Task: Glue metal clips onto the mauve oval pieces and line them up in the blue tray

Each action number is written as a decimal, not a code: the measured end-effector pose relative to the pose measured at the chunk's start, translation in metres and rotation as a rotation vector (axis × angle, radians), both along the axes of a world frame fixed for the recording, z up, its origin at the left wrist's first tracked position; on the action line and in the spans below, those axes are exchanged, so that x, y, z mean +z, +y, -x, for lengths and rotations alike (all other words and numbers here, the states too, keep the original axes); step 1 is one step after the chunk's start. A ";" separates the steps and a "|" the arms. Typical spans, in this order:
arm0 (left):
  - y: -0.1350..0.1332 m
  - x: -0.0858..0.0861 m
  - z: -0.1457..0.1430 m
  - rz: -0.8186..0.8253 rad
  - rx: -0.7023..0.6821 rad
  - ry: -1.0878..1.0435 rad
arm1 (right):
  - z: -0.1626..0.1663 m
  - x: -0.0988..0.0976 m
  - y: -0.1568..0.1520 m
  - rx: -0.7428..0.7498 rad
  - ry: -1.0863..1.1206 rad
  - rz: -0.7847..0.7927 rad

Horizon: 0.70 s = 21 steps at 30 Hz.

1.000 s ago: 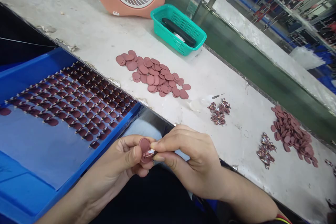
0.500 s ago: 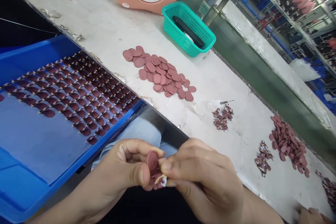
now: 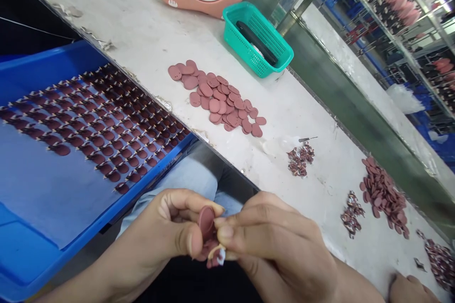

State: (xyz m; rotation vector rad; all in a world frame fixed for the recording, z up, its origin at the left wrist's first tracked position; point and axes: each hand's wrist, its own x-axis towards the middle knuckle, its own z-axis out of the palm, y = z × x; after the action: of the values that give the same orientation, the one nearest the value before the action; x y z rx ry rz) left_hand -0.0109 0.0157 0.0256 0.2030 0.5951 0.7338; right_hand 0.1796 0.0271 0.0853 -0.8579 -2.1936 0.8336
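Fingers of left hand (image 3: 152, 236) and right hand (image 3: 273, 246) clamped on a maroon disc (image 3: 206, 222), just past the blue tray rim (image 3: 149, 177)

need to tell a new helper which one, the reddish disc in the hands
Below the long white bench, find the blue tray of laid-out rows. Just right of it, the left hand and right hand pinch a dusty-red disc with a small shiny piece at its lower end. Its neighbours rest on the tray or bench.

Matt mauve discs (image 3: 213, 102), glossy blue plastic tray (image 3: 53, 64), scuffed white tabletop (image 3: 142, 33)
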 end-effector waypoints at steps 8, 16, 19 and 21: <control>0.001 -0.010 -0.002 -0.023 0.020 0.092 | 0.008 -0.017 0.006 -0.065 0.151 0.040; -0.002 -0.009 -0.002 0.001 0.041 0.095 | 0.008 -0.019 0.007 -0.061 0.169 0.028; -0.003 -0.010 -0.001 0.001 0.044 0.114 | 0.007 -0.020 0.007 -0.060 0.167 0.028; -0.002 -0.010 -0.001 -0.006 0.045 0.119 | 0.007 -0.021 0.007 -0.058 0.171 0.032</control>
State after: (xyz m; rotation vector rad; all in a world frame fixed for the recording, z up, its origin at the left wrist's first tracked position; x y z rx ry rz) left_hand -0.0102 0.0135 0.0155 0.2403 0.7133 0.7712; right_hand 0.1725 0.0342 0.0646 -0.8302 -2.0030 0.8820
